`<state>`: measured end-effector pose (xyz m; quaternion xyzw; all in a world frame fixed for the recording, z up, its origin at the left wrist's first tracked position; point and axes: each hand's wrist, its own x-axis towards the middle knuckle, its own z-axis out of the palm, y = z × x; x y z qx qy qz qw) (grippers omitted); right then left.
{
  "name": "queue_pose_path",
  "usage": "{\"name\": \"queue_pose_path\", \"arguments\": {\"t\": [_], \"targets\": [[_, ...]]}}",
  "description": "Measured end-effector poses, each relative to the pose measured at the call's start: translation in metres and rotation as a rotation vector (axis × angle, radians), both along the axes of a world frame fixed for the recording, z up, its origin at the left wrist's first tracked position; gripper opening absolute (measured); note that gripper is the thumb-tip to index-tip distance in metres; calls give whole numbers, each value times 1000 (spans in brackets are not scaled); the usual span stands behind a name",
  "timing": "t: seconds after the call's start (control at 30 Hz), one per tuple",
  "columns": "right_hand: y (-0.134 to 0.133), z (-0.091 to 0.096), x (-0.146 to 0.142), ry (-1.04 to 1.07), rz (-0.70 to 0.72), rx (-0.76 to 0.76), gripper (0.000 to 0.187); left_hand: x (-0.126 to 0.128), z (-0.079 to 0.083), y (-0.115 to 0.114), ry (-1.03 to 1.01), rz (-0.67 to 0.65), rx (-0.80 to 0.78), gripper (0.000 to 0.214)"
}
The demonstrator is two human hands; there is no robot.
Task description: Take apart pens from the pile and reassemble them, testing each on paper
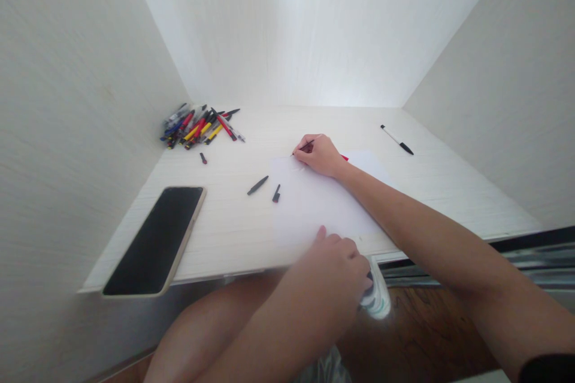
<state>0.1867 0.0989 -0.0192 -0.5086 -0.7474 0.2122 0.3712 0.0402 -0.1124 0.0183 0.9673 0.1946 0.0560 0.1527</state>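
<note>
The right hand (318, 155) pinches a slim dark pen (307, 145) at the far edge of smooth white paper (309, 203). At its near edge, the left hand (339, 260) curls; its hidden grip I cannot tell.

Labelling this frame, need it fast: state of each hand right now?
Left hand: fingers curled; whether the grip holds anything cannot be told.
Right hand: closed, holding a slim pen-like stick.

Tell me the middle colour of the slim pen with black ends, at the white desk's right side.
White; the slim pen shows best in the head view.
</note>
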Motion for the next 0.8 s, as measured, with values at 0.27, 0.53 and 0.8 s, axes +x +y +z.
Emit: {"name": "queue_pose_path", "arguments": {"t": [0.27,0.53,0.8], "targets": [[0,2,1,-16,9,-32,7,0,-1,0,-2,-30,4,20],[-1,4,0,32,-19,-37,7,0,-3,0,-8,-18,21,19],[-2,5,-1,3,-47,-43,6,1,-4,1,-10,3,7,23]]}}
